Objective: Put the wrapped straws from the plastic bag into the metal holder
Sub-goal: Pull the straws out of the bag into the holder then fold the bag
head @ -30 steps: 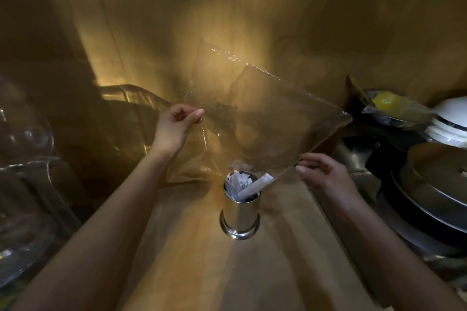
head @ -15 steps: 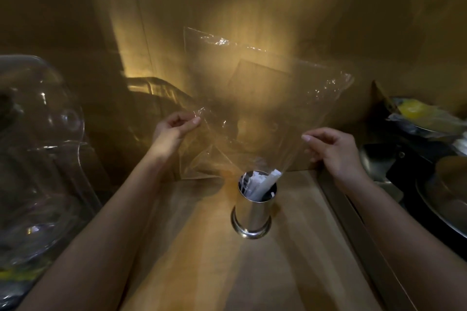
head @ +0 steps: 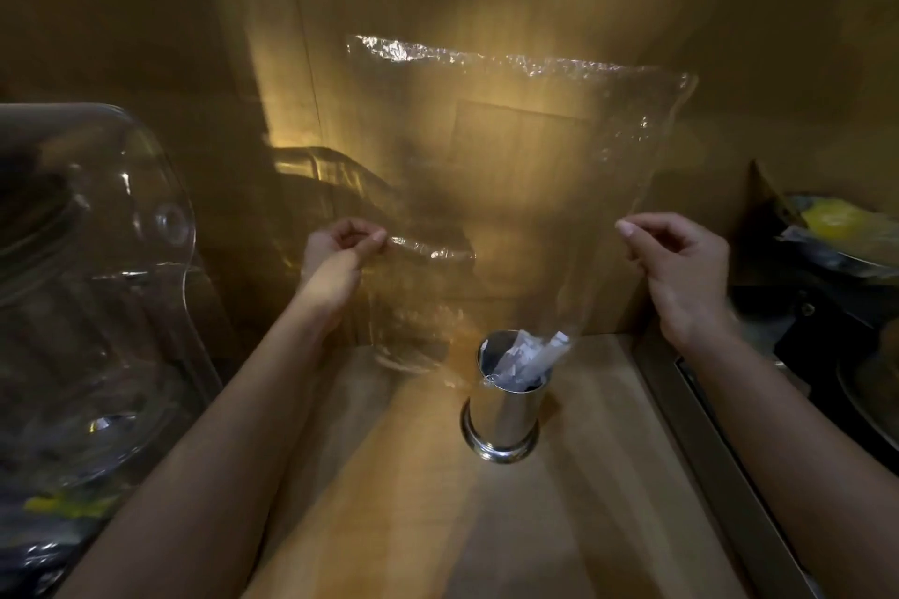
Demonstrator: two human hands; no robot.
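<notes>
A clear plastic bag (head: 511, 170) hangs upside down in front of the wooden wall, its lower corner reaching the mouth of the metal holder (head: 503, 409). My left hand (head: 340, 253) pinches the bag's left edge and my right hand (head: 681, 268) pinches its right edge. The shiny round holder stands upright on the wooden counter (head: 438, 525). White wrapped straws (head: 532, 355) stick out of its top, one leaning right. The bag looks empty above them.
A large clear plastic dome (head: 87, 287) fills the left side. A metal rail (head: 720, 462) borders the counter on the right, beyond it dark pans (head: 856, 355) and a dish with something yellow (head: 836, 219). The wooden wall stands close behind the bag.
The bag has swung from tilted to nearly square and risen. My right hand moved up and outward along its right edge; my left hand shifted slightly. The view turned left.
</notes>
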